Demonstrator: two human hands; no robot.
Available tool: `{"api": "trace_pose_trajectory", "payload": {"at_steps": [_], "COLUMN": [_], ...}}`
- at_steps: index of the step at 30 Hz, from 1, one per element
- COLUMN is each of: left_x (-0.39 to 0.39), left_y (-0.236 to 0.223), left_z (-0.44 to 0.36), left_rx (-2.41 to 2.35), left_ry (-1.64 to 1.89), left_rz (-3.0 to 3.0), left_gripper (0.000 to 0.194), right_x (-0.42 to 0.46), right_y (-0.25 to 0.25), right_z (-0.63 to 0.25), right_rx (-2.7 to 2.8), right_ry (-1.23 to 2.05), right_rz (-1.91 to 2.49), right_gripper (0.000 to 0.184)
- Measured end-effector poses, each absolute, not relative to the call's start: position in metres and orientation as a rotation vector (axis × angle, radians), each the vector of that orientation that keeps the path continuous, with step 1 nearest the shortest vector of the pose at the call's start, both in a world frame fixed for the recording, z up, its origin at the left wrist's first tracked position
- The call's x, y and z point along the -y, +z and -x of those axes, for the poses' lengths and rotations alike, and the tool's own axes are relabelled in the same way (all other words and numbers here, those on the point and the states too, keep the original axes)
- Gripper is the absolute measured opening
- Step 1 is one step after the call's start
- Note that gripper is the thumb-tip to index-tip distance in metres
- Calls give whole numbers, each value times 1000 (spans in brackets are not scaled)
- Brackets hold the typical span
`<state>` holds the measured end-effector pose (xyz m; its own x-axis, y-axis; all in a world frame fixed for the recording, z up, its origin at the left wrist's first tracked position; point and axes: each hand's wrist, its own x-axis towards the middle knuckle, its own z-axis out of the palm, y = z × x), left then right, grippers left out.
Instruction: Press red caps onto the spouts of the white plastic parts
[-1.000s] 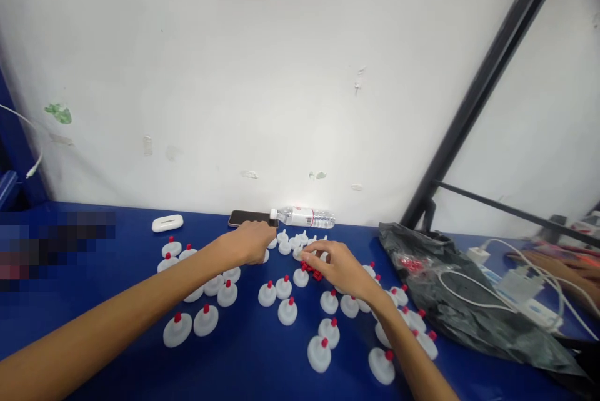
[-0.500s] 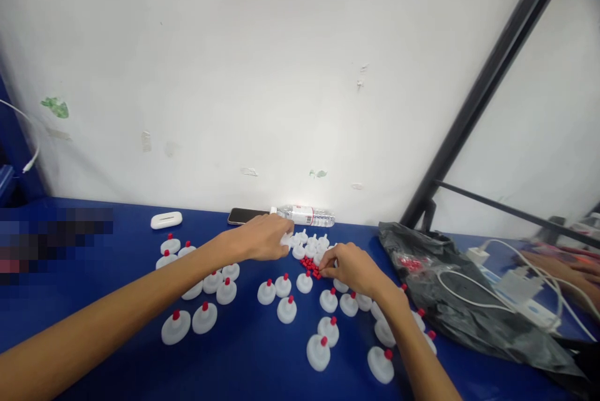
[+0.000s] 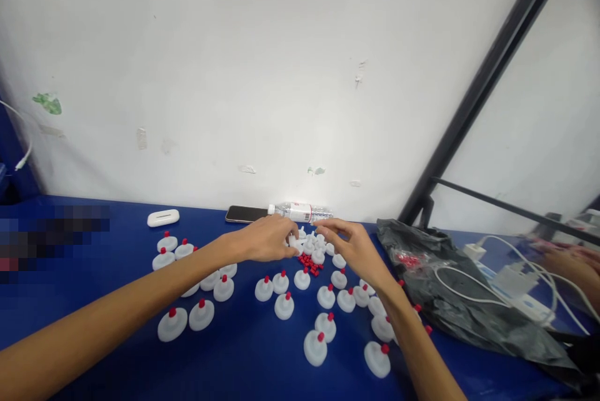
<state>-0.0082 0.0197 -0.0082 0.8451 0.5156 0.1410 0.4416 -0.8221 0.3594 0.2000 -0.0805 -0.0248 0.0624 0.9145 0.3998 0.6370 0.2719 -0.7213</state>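
Note:
My left hand [image 3: 269, 238] is closed around a white nozzle lid [image 3: 294, 243], a round plastic disc with a thin spout, at the edge of the loose pile. Just right of it, my right hand [image 3: 347, 245] is above the pile with thumb and forefinger close together; anything in that pinch is too small to make out. Below both hands lies a heap of small red caps [image 3: 310, 265]. White lids without caps [image 3: 317, 256] are bunched behind it. Several lids with red caps on their spouts [image 3: 284, 306] stand about the blue table [image 3: 244, 351].
Against the wall lie a clear water bottle [image 3: 300, 211] and a dark phone [image 3: 246, 214]. A white case [image 3: 163, 218] sits at left. On the right, a dark plastic bag [image 3: 450, 301] carries a small bag of red pieces [image 3: 409, 260], beside white cables and a charger [image 3: 474, 251].
My right hand has lifted from the red caps and moved up toward my left hand. The left hand stays at the pile's left edge, with the white lid now showing between its fingers.

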Motion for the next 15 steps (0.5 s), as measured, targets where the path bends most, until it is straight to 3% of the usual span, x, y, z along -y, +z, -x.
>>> {"api": "trace_pose_trajectory", "payload": {"at_steps": [9,15], "left_x": [-16,-18], "left_y": [-6,-4], "left_z": [3,1], "left_rx": [-594,-419], "left_ry": [448,434], "left_rz": [-2289,-1897], "left_gripper": [48,41], "right_x": [76,79], "right_y": [-32,-29], "right_z": [-191,-186], "right_rx": [1545,1518], "right_ry": [534,459], "right_rz": [1293,1244], "right_gripper": [27,22]}}
